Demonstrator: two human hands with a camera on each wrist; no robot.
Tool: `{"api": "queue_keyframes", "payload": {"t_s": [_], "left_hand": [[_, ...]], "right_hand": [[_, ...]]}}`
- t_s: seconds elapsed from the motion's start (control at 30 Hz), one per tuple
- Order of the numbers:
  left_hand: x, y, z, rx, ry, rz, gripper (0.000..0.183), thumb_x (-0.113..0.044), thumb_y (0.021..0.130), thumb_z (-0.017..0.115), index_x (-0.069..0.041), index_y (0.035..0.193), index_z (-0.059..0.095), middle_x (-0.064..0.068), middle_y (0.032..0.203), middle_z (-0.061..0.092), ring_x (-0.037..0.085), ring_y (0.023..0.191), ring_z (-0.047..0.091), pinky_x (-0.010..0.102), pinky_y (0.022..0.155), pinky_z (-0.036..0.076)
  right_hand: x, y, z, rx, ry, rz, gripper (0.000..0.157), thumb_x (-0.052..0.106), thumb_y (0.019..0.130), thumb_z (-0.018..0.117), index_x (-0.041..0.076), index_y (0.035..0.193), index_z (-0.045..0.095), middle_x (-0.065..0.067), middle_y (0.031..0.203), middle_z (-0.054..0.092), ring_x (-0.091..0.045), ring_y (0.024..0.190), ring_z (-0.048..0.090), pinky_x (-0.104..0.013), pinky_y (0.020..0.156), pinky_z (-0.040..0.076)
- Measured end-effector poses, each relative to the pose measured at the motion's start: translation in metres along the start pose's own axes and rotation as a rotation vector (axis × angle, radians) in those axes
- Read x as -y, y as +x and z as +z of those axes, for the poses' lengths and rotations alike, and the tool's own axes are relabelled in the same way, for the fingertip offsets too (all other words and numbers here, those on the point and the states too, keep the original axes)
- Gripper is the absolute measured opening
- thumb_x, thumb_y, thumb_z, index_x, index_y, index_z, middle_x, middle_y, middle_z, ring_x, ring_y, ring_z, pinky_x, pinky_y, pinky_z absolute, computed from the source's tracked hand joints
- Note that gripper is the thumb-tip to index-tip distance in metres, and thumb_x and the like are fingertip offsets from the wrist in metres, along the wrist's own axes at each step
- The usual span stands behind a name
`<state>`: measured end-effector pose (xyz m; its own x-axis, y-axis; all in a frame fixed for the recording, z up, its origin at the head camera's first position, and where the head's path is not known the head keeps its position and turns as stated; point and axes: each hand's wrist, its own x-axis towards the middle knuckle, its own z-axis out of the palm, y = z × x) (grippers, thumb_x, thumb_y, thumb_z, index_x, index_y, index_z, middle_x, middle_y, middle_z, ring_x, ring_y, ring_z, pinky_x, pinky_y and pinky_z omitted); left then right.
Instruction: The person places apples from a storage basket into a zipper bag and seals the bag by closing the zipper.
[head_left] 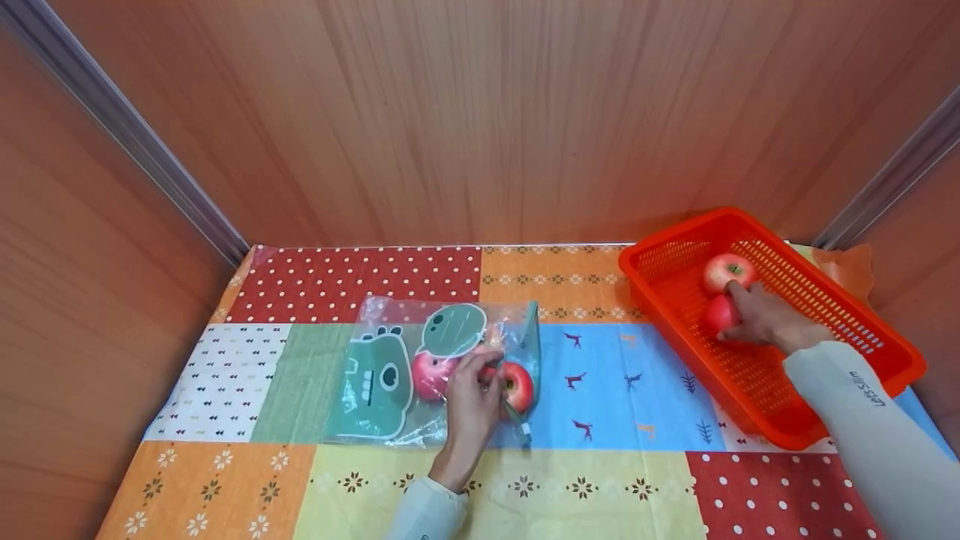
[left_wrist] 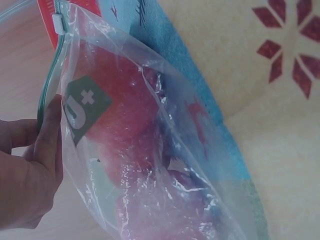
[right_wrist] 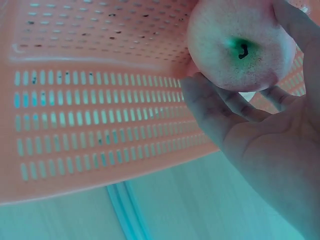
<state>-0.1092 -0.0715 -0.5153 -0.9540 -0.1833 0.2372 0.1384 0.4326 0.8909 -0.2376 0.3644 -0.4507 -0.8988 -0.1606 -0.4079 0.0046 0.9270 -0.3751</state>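
A clear zip bag (head_left: 435, 427) with a green cartoon print lies flat, its slider end toward the right. Inside it are several apples, among them a pink one (head_left: 429, 377) and a red one (head_left: 519, 384). My left hand (head_left: 474, 394) pinches the bag's upper layer near its green zip edge; the left wrist view shows the fingers at that edge, beside the apples. Over in the orange-red basket (head_left: 664, 322), my right hand (head_left: 769, 319) grips a red apple (head_left: 720, 315) between thumb and fingers. A second apple (head_left: 727, 271) rests just behind it in the basket.
The basket has slotted, perforated walls and stands at the right, angled, near the back wood panel (head_left: 480, 127). A patchwork-patterned cloth (head_left: 360, 495) covers the table. Wood panels also rise at left and right. An orange piece (head_left: 847, 270) shows behind the basket.
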Motion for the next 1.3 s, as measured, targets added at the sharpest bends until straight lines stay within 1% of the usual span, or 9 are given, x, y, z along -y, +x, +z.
{"api": "queue_keyframes", "payload": {"t_s": [0.17,0.27,0.4,0.5,0.77,0.97,1.03,1.17,1.3], "left_hand": [[0.000,0.000,0.000,-0.009,-0.003,0.005,0.027,0.011,0.089,0.076,0.000,0.114,0.077,0.010,0.108,0.073,0.017,0.085,0.066,0.027,0.075,0.060],[-0.001,0.000,0.001,-0.002,0.003,-0.006,0.026,0.009,0.090,0.077,0.001,0.115,0.077,0.010,0.106,0.073,0.017,0.084,0.065,0.026,0.074,0.060],[-0.001,0.000,0.001,0.006,0.011,-0.008,0.026,0.007,0.090,0.078,0.001,0.115,0.077,0.010,0.108,0.073,0.017,0.085,0.065,0.026,0.075,0.060],[-0.002,0.001,0.001,0.003,0.019,-0.004,0.026,0.008,0.090,0.078,-0.001,0.115,0.077,0.010,0.110,0.073,0.019,0.088,0.066,0.028,0.078,0.061],[-0.003,0.001,-0.001,0.015,0.011,-0.023,0.027,0.009,0.091,0.076,0.000,0.116,0.076,0.010,0.109,0.073,0.019,0.089,0.067,0.029,0.079,0.061],[-0.004,0.000,-0.002,0.026,0.007,-0.042,0.027,0.006,0.092,0.076,-0.002,0.118,0.076,0.008,0.111,0.072,0.017,0.090,0.066,0.027,0.080,0.061],[-0.004,0.000,-0.002,0.019,0.003,-0.032,0.026,0.008,0.092,0.076,-0.001,0.116,0.077,0.009,0.110,0.072,0.017,0.088,0.066,0.027,0.078,0.061],[-0.002,0.000,-0.001,-0.001,0.001,0.000,0.025,0.010,0.090,0.076,0.001,0.114,0.077,0.011,0.108,0.073,0.018,0.086,0.067,0.027,0.076,0.061],[0.001,0.000,0.001,-0.017,0.006,0.037,0.025,0.011,0.089,0.076,0.001,0.111,0.077,0.011,0.105,0.073,0.017,0.082,0.066,0.028,0.073,0.061]], "right_hand": [[0.005,-0.003,0.004,0.000,-0.012,-0.010,0.112,0.033,0.085,0.088,0.001,0.164,0.016,-0.036,0.146,0.028,-0.058,0.123,0.039,-0.071,0.099,0.051],[0.007,-0.004,0.006,-0.014,-0.028,-0.034,0.108,0.031,0.084,0.089,0.002,0.162,0.022,-0.035,0.144,0.031,-0.056,0.121,0.041,-0.069,0.096,0.053],[0.006,-0.006,0.008,-0.025,-0.029,-0.064,0.101,0.029,0.084,0.090,0.000,0.157,0.027,-0.034,0.142,0.034,-0.055,0.121,0.044,-0.071,0.096,0.053],[0.006,-0.007,0.008,-0.027,-0.025,-0.076,0.102,0.027,0.085,0.089,-0.002,0.159,0.025,-0.034,0.144,0.033,-0.056,0.122,0.044,-0.073,0.098,0.051],[0.012,-0.014,-0.001,-0.112,-0.071,-0.118,0.094,0.022,0.084,0.090,-0.005,0.153,0.033,-0.036,0.136,0.042,-0.058,0.115,0.052,-0.073,0.093,0.054],[0.019,-0.024,-0.008,-0.174,-0.104,-0.146,0.100,0.023,0.080,0.093,-0.005,0.155,0.033,-0.035,0.137,0.043,-0.056,0.117,0.049,-0.073,0.091,0.054],[0.022,-0.028,-0.010,-0.188,-0.111,-0.147,0.102,0.024,0.079,0.093,-0.002,0.157,0.032,-0.033,0.138,0.042,-0.055,0.118,0.047,-0.073,0.091,0.054],[0.026,-0.034,-0.011,-0.228,-0.156,-0.181,0.100,0.022,0.078,0.094,0.002,0.155,0.033,-0.031,0.137,0.044,-0.054,0.117,0.047,-0.071,0.090,0.056],[0.032,-0.040,-0.008,-0.286,-0.242,-0.240,0.095,0.019,0.078,0.094,0.000,0.152,0.037,-0.032,0.136,0.047,-0.054,0.115,0.049,-0.071,0.091,0.055]]}}
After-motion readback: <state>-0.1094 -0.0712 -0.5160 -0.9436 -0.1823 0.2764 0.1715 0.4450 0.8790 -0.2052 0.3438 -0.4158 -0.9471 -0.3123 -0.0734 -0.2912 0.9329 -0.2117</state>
